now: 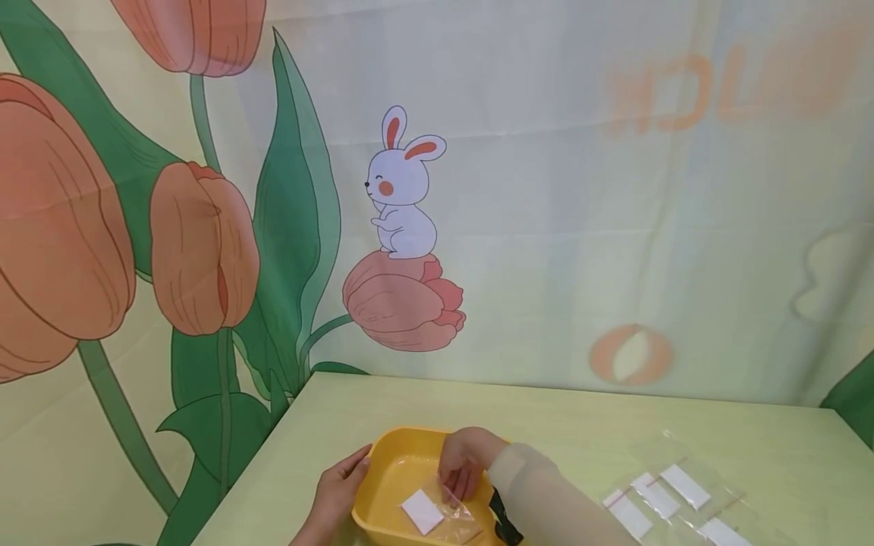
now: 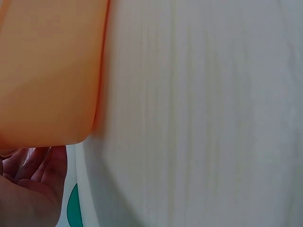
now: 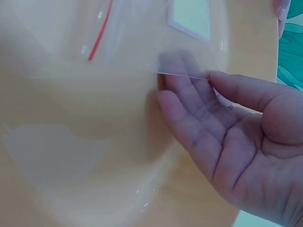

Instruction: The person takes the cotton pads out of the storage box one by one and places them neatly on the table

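Observation:
A yellow plastic basin stands on the table in the head view. At its left rim my left hand grips the wall, thumb at the rim and fingers outside. The left wrist view shows those fingers against the basin's outer side. Inside the basin, my right hand pinches the edge of a clear zip bag between thumb and fingers. A white card is in the bag, and a red line runs along one end of it. Some fingers show through the clear film in the right wrist view.
Several clear bags with white cards lie on the table, right of the basin. Behind the table hangs a cloth printed with tulips and a rabbit. A black strap shows by the right wrist.

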### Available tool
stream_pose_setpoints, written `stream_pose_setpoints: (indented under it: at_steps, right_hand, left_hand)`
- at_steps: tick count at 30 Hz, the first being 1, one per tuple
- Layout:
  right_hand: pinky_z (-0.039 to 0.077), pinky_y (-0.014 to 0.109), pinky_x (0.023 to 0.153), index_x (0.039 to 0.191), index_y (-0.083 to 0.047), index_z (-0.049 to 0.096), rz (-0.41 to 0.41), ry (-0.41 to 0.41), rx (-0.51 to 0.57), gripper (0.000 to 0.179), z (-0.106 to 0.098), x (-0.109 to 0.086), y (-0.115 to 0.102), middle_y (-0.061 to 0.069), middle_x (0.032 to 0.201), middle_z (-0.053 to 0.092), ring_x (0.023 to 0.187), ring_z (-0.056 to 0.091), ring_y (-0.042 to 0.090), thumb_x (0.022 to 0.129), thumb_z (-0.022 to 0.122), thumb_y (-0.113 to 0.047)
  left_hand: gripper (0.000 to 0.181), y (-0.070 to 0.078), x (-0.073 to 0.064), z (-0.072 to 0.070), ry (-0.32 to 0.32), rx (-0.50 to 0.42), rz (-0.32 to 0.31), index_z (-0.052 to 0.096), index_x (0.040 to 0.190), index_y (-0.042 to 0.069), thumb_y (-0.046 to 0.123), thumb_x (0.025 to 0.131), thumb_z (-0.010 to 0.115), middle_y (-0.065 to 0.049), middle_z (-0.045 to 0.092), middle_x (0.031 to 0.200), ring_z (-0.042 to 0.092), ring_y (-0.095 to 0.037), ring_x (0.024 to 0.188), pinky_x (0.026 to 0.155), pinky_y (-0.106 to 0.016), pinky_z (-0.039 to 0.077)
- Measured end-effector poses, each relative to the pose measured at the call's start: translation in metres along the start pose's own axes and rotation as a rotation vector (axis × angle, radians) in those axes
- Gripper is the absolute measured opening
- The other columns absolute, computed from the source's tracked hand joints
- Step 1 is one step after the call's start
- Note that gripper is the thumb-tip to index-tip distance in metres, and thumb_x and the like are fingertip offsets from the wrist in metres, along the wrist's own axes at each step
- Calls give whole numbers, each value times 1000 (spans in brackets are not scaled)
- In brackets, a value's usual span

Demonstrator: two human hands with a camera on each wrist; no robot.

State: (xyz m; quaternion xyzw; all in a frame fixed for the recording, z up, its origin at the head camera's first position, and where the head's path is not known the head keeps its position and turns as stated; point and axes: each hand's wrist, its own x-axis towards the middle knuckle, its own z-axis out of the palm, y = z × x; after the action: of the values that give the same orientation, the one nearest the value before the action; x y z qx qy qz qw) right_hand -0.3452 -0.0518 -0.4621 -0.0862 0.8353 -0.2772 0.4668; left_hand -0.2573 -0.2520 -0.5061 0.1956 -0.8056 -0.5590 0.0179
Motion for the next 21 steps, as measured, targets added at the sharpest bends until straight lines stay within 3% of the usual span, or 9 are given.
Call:
stream_pose_setpoints:
  at_steps: [9, 21]
  right_hand:
    - [60, 37, 105, 76, -6, 67, -19, -47, 5, 27, 0, 0, -2, 3, 71, 67, 68, 61, 14, 102, 59, -7]
    - [66, 37, 88, 88, 0, 70, -217, 92, -17, 15, -7, -20, 0, 4, 75, 67, 68, 61, 15, 98, 60, 3]
  left_hand:
    - [43, 1, -3, 0, 3, -1, -4, 54, 146, 2, 23, 110, 49, -22, 49, 154, 46, -43, 145, 114, -52, 49]
    - [43, 0, -1, 0, 4, 5, -1, 53, 147, 3, 25, 109, 49, -21, 49, 155, 45, -42, 146, 115, -53, 48]
